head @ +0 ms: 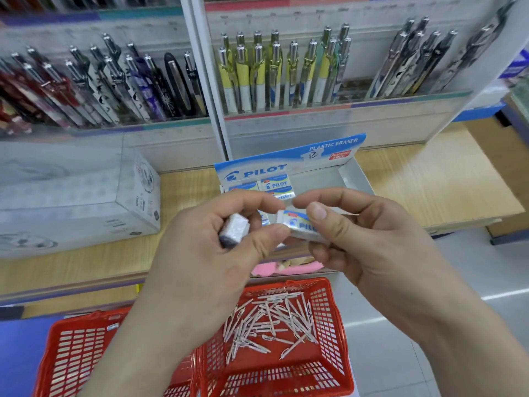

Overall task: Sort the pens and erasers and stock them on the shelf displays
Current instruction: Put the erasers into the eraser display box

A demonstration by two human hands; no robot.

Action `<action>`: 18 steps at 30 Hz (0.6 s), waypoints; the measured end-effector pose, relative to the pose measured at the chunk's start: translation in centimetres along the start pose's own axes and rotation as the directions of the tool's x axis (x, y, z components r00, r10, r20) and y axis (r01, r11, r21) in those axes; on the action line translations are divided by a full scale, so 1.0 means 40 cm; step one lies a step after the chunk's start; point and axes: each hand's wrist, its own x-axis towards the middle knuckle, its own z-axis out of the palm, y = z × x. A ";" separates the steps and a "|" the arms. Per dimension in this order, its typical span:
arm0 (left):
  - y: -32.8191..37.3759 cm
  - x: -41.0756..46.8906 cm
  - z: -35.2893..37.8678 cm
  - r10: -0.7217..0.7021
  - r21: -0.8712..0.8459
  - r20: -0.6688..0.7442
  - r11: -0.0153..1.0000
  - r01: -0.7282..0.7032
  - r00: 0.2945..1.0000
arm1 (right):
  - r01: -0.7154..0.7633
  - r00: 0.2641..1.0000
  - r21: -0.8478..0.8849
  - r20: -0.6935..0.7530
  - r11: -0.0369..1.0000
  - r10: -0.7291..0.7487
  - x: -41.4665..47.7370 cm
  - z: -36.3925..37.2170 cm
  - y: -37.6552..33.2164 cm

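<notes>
Left hand (206,253) half-hiding wrapped eraser (237,227), right hand (372,239) pinching Pilot eraser (300,224)

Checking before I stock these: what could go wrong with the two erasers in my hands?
The Pilot eraser is only pinched by the right hand; a slip could drop it into the red basket among the pens. The left hand grips a dark-ended eraser that looks different and may not belong in the Pilot box.

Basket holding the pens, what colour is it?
The basket is red, clearest in the head view.

Glossy-wrapped eraser (300,223); red plastic basket (332,325)
</notes>
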 end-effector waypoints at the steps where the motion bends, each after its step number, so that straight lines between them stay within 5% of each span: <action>1: -0.006 -0.002 0.000 -0.007 0.017 -0.026 1.000 0.007 1.000 | 0.010 1.000 -0.046 0.000 0.999 -0.010 0.001 -0.003 -0.001; 6: -0.033 -0.014 0.013 -0.036 0.088 -0.104 0.995 0.045 0.994 | 0.021 0.999 -0.338 -0.022 0.941 -0.030 0.010 -0.007 -0.031; 11: -0.063 0.003 -0.011 -0.055 0.175 -0.304 0.978 0.112 0.951 | 0.068 0.972 -0.739 -0.101 0.670 -0.210 0.072 -0.017 -0.043; 18: -0.119 0.027 0.003 -0.119 0.210 -0.243 0.962 0.172 0.963 | -0.065 0.952 -0.855 -0.208 0.514 -0.225 0.141 -0.003 0.012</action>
